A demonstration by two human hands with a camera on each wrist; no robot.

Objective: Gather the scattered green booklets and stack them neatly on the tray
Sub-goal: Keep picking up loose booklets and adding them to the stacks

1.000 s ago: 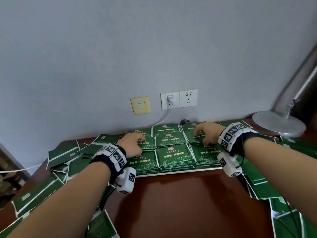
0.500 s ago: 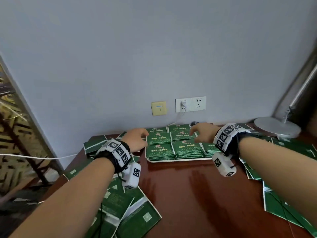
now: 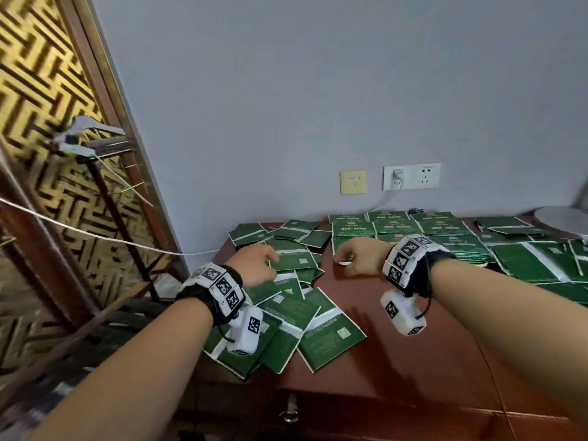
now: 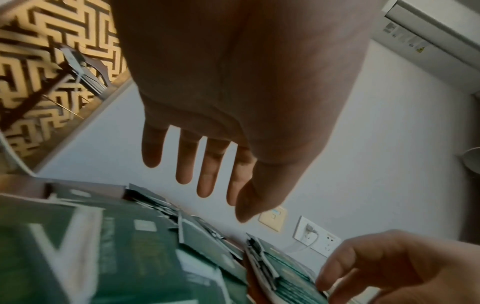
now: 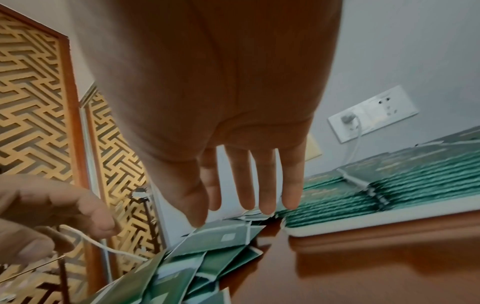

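both hands are being held above the worktop (image 3: 366,316) with fingers spread and nothing gripped: the left hand (image 3: 254,265) over the scattered green booklets (image 3: 296,307), the right hand (image 3: 359,257) by the tray (image 5: 363,224), where neat stacks are lying.

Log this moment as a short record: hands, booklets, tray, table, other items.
left hand: open, fingers spread, over the loose booklets, holding nothing
right hand: open, fingers straight, near the tray's left end, holding nothing
loose booklets: overlapping heap on the table's left side; more lie right of the tray
tray: white, carrying neat rows of stacked booklets
table: dark red wood
wall socket: white, one plug in it
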